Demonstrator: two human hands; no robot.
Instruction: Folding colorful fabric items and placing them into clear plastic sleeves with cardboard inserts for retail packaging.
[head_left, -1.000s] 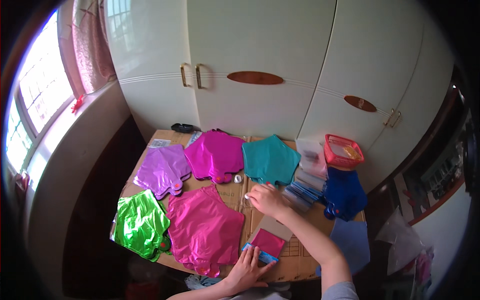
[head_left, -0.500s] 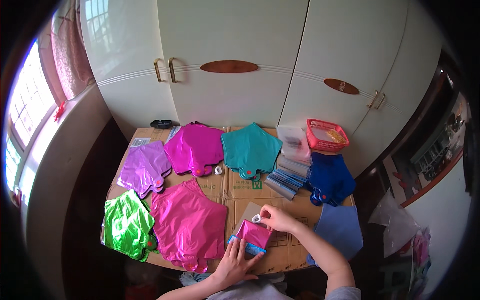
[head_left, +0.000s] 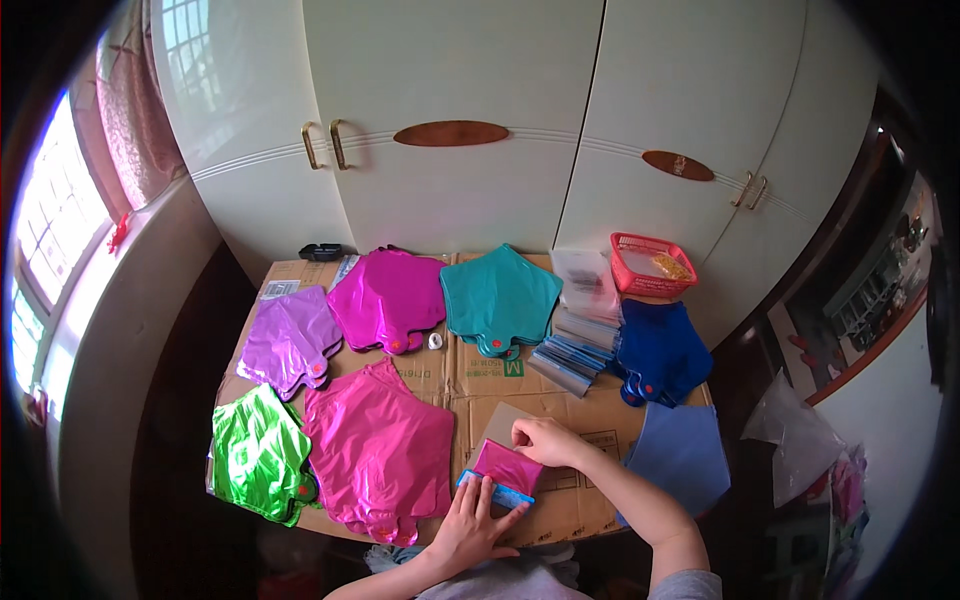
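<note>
A small folded piece of pink foil [head_left: 507,464] lies in front of me, with a blue-edged clear strip [head_left: 508,496] across its near end. My left hand [head_left: 478,522] presses flat on that strip, fingers stretched out. At the foil's far right corner, my right hand [head_left: 545,443] has its fingers pinched together; what they hold is hidden. Beneath the foil, a grey-brown card [head_left: 506,420] sticks out on the far side. Left of my hands is a stack of large pink star-shaped foil balloons [head_left: 380,450].
Flat foil balloons in green [head_left: 255,450], lilac [head_left: 290,340], magenta [head_left: 385,295], teal [head_left: 500,295] and dark blue [head_left: 662,350] surround the cardboard [head_left: 480,390]. Blue-edged sleeves [head_left: 570,362], a red basket [head_left: 652,287], a light-blue sheet [head_left: 685,455] and a small white roll [head_left: 435,341] also lie there.
My right hand has shifted slightly left and down onto the foil's far edge. The white ring beside its fingertips is out of sight now. My left hand stays on the strip.
</note>
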